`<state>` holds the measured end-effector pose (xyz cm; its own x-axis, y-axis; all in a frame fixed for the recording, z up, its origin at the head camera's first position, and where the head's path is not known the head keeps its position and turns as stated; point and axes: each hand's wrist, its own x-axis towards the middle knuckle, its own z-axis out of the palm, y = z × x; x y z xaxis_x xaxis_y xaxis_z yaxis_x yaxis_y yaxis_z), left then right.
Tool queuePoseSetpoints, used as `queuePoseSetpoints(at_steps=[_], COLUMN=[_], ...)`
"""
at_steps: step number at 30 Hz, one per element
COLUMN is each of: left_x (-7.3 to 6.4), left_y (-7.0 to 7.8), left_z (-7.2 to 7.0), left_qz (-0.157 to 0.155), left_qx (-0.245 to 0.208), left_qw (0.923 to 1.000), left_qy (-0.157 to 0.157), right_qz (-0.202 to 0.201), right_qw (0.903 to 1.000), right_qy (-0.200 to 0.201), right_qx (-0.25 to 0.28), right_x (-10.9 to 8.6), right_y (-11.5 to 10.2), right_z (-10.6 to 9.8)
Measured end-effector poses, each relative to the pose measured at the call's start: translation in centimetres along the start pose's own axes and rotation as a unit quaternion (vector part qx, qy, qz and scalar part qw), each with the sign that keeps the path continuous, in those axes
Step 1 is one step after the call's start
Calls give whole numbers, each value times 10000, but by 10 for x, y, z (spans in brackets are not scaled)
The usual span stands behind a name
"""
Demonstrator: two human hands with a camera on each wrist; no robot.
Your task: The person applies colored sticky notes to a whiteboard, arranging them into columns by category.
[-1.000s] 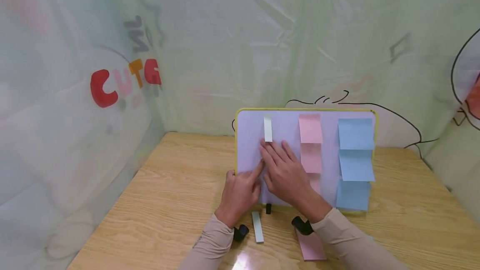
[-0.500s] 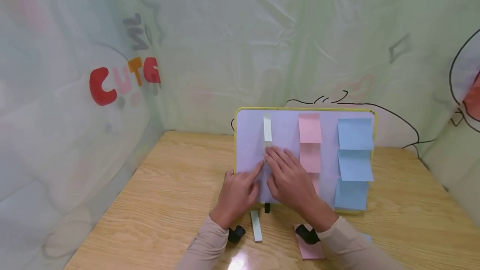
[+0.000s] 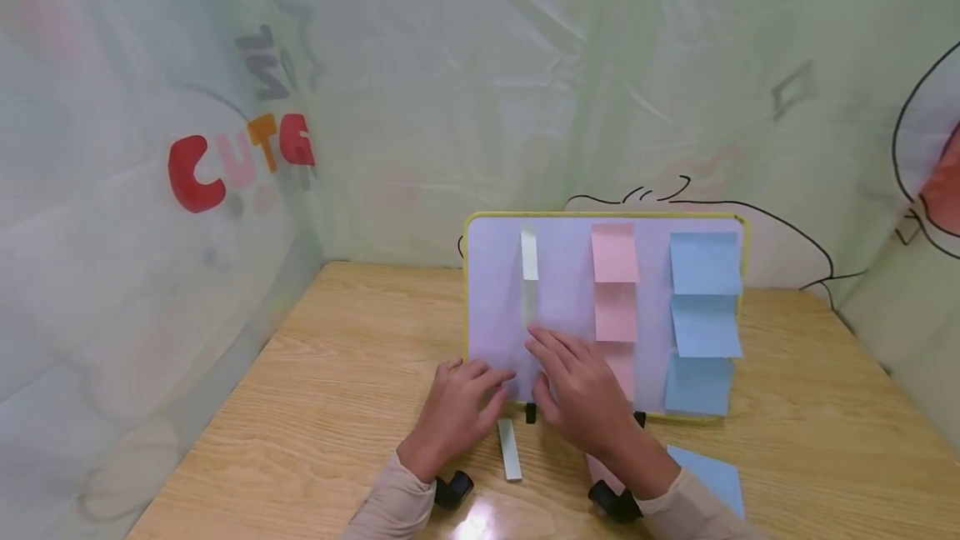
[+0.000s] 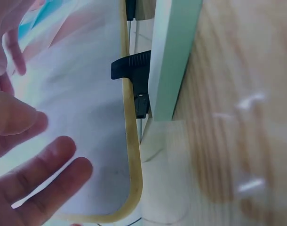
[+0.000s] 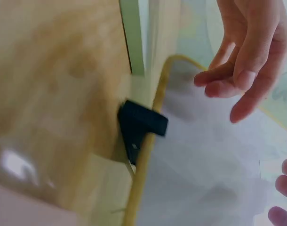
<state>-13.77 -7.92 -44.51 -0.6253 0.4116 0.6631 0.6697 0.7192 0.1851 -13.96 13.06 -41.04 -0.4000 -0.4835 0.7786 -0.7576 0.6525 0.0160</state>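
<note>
A yellow-rimmed whiteboard [image 3: 491, 298] stands tilted on the table. On its left part hang two narrow pale green sticky notes, the upper note [image 3: 530, 255] above the fainter lower note [image 3: 529, 300]. My right hand [image 3: 581, 386] is over the board, extended fingertips right at the lower note's bottom end. Lower left, my left hand [image 3: 459, 407] hovers by the board's bottom corner, fingers loosely bent and holding nothing. In the left wrist view its fingers [image 4: 49, 169] spread apart in front of the board. A pale green sticky-note pad [image 3: 509, 450] lies between the hands on the table.
Pink sticky notes [image 3: 615, 253] and blue sticky notes [image 3: 705, 263] form two columns on the board. A blue pad [image 3: 708, 477] and a partly hidden pink pad [image 3: 603, 473] lie in front. A black clip foot [image 4: 129, 66] grips the board's lower rim.
Both hands have moved down the board, the left drawing its pointing finger back from the surface. The lower green note, covered before, now shows. The blue pad has come into view.
</note>
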Motion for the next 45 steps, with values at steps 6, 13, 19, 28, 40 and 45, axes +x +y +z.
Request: queuePoseSetpoints(at_steps=[6,13,19,28,40,45], left_x=[-8,-11,-13,-15,-20,-22], left_y=[-4,-6,-10,-14,-11,-9], left_z=[-4,-5,-4,-4,-6,-4], left_qz=[-74,-395,-589,-570,-643,-500], left_qx=[-89,-262,-339,-534,-660,-610], left_qw=[9998,9982,9959,9940,9866,9869], left_qy=[-177,-372,-596,-769,-1343,-1404], right_qz=[163,183,-94,-207,13,501], right_qw=[9985,9961,9860,9596,9362,9297], right_qy=[-245,-437,-1100,-2374,-3250,-3417], right_qx=[460,744,1246,1498,1339,1283], right_x=[-12,-23,-28,-33,-35,-35], right_y=[-17,-24,-32,-41,-40,-39], right_z=[1,7,8,9,6,4])
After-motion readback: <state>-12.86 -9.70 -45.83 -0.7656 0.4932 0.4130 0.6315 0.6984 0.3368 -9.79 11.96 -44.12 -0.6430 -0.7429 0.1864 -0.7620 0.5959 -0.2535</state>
